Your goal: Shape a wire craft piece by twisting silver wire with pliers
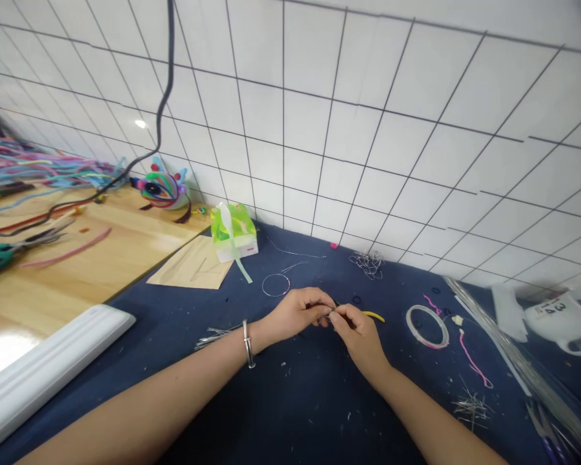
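Note:
Over the dark blue table cover (290, 400), my left hand (297, 315) and my right hand (361, 332) meet with fingertips pinched together. What they pinch is too small and too covered by fingers to name; a bit of something dark shows between them. A yellow curved handle (374, 316) sticks out behind my right hand, the rest of it hidden. Just beyond my left hand lies a thin wire ring (275, 285) with pink on it. Under my left forearm is a bundle of short silvery wires (215, 337).
A tissue pack (237, 236) sits on brown card (191, 265). Right of my hands lie a white ring-shaped roll (427, 327), tangled wire (369, 263), long wire strands (518, 355) and scissors (545, 429). Green-handled pliers (0, 257) and a white lamp-like bar (53, 368) are left.

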Demonstrator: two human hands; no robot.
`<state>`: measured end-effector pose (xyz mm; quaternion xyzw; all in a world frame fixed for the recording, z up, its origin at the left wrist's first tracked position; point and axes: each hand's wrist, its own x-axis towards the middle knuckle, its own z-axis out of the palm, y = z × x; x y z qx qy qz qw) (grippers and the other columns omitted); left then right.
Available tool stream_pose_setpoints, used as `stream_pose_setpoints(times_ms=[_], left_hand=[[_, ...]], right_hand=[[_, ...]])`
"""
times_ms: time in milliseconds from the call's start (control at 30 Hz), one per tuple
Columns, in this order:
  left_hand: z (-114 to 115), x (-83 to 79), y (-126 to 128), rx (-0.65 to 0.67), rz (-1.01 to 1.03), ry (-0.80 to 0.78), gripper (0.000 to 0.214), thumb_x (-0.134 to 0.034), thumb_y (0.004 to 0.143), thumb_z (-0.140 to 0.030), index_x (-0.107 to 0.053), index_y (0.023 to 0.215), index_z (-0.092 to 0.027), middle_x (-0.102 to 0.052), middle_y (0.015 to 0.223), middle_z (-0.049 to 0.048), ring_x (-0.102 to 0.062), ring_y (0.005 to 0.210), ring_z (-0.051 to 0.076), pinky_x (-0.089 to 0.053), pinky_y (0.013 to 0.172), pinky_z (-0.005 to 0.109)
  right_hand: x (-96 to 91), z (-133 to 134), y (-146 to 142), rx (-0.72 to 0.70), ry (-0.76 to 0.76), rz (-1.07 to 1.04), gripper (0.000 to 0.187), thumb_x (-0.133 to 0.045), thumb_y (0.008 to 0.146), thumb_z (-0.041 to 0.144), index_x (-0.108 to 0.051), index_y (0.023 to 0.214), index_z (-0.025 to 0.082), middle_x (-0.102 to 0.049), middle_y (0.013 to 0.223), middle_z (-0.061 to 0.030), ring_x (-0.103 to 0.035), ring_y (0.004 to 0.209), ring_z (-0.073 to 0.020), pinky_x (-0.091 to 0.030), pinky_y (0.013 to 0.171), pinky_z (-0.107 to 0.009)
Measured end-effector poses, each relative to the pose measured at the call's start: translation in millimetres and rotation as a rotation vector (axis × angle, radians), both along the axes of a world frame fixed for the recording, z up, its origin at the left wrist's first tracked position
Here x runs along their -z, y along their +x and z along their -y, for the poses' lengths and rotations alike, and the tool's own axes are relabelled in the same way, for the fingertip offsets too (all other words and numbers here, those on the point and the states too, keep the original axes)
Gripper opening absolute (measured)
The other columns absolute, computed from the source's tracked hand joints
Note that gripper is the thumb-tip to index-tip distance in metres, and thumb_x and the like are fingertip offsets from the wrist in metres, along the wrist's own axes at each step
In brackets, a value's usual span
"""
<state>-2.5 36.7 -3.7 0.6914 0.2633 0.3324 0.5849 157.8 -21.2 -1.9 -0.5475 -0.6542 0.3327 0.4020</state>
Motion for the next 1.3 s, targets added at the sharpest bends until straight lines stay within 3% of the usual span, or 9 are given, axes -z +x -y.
stream_pose_setpoints(times_ms=[300,533,600,733,800,1033,1300], left_hand=[[5,5.3,2,-0.048,-0.111,0.260,0.020,-0.040,0.085,-0.021,-0.059,0.086,-0.012,-0.054,0.080,0.0037,-0.056,0.059,0.008,-0.049,0.057,0.022],[1,0.3,-3,-0.045,-0.287,0.552,0.021,-0.040,0.082,-0.011,-0.060,0.086,-0.015,-0.055,0.079,0.0036,-0.056,0.070,0.011,-0.047,0.067,0.024],[1,0.8,-2,-0.051,-0.259,0.490,0.020,-0.041,0.083,-0.013,-0.061,0.086,-0.015,-0.056,0.081,0.0040,-0.057,0.068,0.010,-0.047,0.066,0.024],[-1,4.1,2,-0.063,-0.101,0.159,0.017,-0.046,0.082,-0.019,-0.058,0.092,-0.014,-0.059,0.080,0.0038,-0.059,0.065,0.011,-0.049,0.063,0.024],[-3,5.0,2,-0.065,-0.060,0.072,0.016,-0.048,0.081,-0.020,-0.057,0.092,-0.013,-0.059,0.075,0.0030,-0.059,0.067,0.012,-0.049,0.064,0.024],[2,1.7,1,-0.071,-0.112,0.187,0.014,-0.048,0.080,-0.019,-0.061,0.084,-0.014,-0.057,0.077,0.0021,-0.058,0.061,0.009,-0.047,0.059,0.021],[5,2.0,3,-0.090,-0.161,0.174,0.012,-0.046,0.081,-0.018,-0.058,0.081,-0.014,-0.057,0.067,-0.0007,-0.057,0.058,0.009,-0.045,0.056,0.020]], right_hand=[[9.9,4,-1,0.067,0.052,-0.025,0.020,-0.046,0.081,0.029,-0.055,0.066,0.019,-0.048,0.064,0.0026,-0.044,0.062,-0.0105,-0.034,0.060,-0.022],[12.6,4,1,0.080,0.012,-0.031,0.021,-0.047,0.081,0.031,-0.058,0.068,0.019,-0.050,0.062,0.0030,-0.045,0.061,-0.0110,-0.033,0.059,-0.023],[13.1,3,2,0.071,0.002,-0.056,0.021,-0.047,0.081,0.032,-0.058,0.067,0.019,-0.050,0.062,0.0030,-0.045,0.061,-0.0110,-0.033,0.059,-0.022],[13.8,0,3,0.064,-0.001,-0.119,0.023,-0.046,0.082,0.032,-0.055,0.066,0.019,-0.051,0.063,0.0026,-0.046,0.064,-0.0115,-0.034,0.061,-0.022],[14.1,-1,3,0.059,0.004,-0.131,0.021,-0.045,0.082,0.032,-0.056,0.069,0.019,-0.052,0.065,0.0023,-0.047,0.065,-0.0117,-0.035,0.062,-0.022],[15.4,-2,4,0.058,0.057,-0.094,0.016,-0.047,0.081,0.031,-0.057,0.077,0.019,-0.053,0.070,0.0019,-0.046,0.065,-0.0116,-0.036,0.060,-0.022],[13.0,0,8,0.060,0.214,0.065,0.015,-0.048,0.081,0.026,-0.060,0.074,0.020,-0.053,0.070,0.0008,-0.046,0.068,-0.0124,-0.035,0.064,-0.024]])
